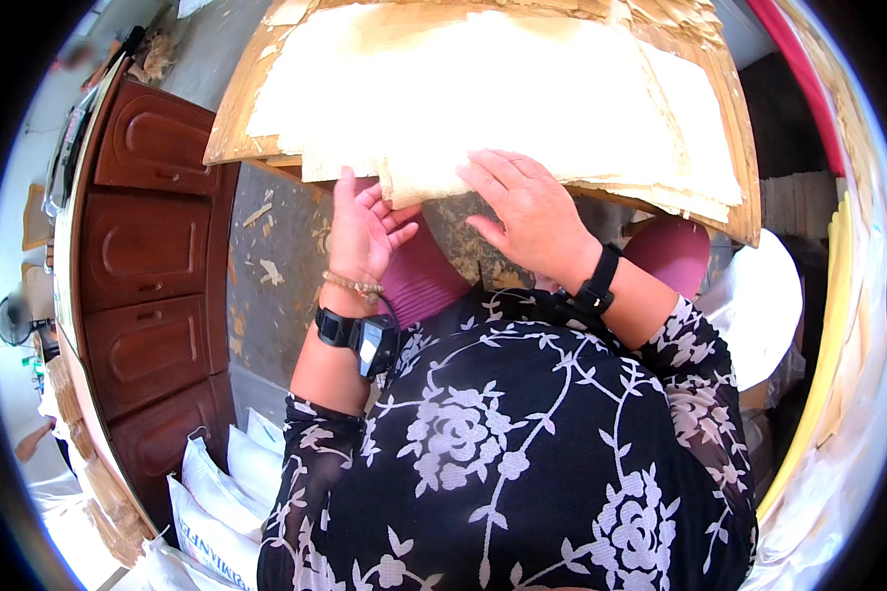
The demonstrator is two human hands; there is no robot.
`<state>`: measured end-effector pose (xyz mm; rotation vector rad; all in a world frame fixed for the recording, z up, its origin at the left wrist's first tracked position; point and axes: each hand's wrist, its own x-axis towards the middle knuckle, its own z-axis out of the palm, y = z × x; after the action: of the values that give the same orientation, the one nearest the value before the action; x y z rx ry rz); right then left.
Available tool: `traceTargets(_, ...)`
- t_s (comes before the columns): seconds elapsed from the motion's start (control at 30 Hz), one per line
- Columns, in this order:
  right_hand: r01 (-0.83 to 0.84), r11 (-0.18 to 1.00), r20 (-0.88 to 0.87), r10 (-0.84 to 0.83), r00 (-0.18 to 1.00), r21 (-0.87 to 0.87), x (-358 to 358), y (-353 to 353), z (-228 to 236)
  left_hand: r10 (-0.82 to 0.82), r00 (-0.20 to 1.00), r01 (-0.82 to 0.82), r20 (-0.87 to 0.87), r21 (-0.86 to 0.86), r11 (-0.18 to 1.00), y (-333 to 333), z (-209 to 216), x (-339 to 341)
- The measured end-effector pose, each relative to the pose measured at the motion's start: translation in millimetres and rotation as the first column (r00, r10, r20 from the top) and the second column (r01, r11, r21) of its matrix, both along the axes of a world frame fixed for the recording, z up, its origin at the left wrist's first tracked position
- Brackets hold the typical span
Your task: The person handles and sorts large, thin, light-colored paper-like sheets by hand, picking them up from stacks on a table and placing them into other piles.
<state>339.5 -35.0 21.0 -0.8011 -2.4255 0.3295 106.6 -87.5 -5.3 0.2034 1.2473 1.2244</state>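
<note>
"Where are the sheets [503,89] lying?"

"On the worktop [235,128], pale and covering most of it. Along its near edge, the one toward me, some reach past the wood, and one flap [416,185] juts out between my hands."

"How are your hands set?"

"My left hand [368,231] is palm up at that near edge, thumb well apart from loosely curled fingers, nothing clasped between them. It's just beside the flap; whether the fingers touch its underside I can't tell. My right hand [537,212] is palm down, fingers nearly straight, thumb held wide, fingertips over the flap's right part."

"And handling it well?"

"I'd guess the sheets are thin and brittle, going by ragged edges and the scraps [271,273] on the floor [291,330]. So I'd support the flap from below, press lightly with flat fingers, and avoid bending it sharply over the worktop's edge."
</note>
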Motion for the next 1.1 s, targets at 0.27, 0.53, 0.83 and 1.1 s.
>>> traceTargets(0.27,0.038,0.999,-0.005,-0.038,0.999,0.019,0,1,0,-0.068,0.988,0.074,-0.141,0.033,0.997,9,9,22)
traceTargets(0.53,0.12,0.98,-0.105,-0.104,0.989,0.159,48,5,-6,-0.524,0.848,0.529,-0.078,0.144,0.836,-18,38,88)
traceTargets(0.83,0.237,0.954,-0.185,-0.27,0.945,-0.183,190,-21,-1,0.343,-0.177,0.908,-0.922,-0.019,0.419,73,65,58)
traceTargets(1.1,0.257,0.957,-0.352,-0.289,0.89,-0.135,208,-11,20,-0.041,0.194,0.98,-0.98,0.192,0.059,133,59,90)
